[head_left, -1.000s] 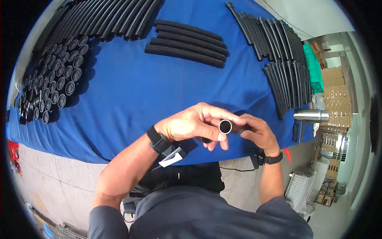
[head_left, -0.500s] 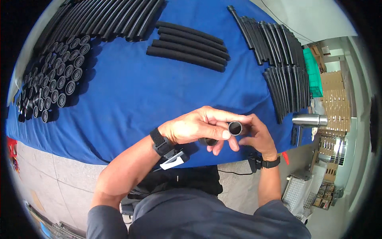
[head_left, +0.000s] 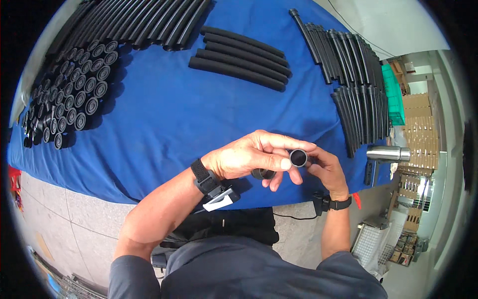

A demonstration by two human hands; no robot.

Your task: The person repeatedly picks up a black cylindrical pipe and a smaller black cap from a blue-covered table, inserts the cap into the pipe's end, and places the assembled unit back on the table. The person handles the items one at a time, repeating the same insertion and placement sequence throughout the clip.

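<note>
Your left hand (head_left: 254,157) pinched a short black tube (head_left: 298,158) at its open end, and your right hand (head_left: 323,169) gripped it from behind, both raised just above the blue table (head_left: 164,129) edge. You seemed mid-fitting; next called for steady alignment. Farther off lay foam tubes (head_left: 239,60).

A short black tube (head_left: 298,158), its open round end turned upward toward the camera, is held above the blue table's near edge.

Blue-covered table (head_left: 164,124), stacked black tube ends (head_left: 69,94), foam sleeves (head_left: 239,57), long black tubes (head_left: 139,20), slim rods (head_left: 348,55), steel flask (head_left: 388,153)
</note>
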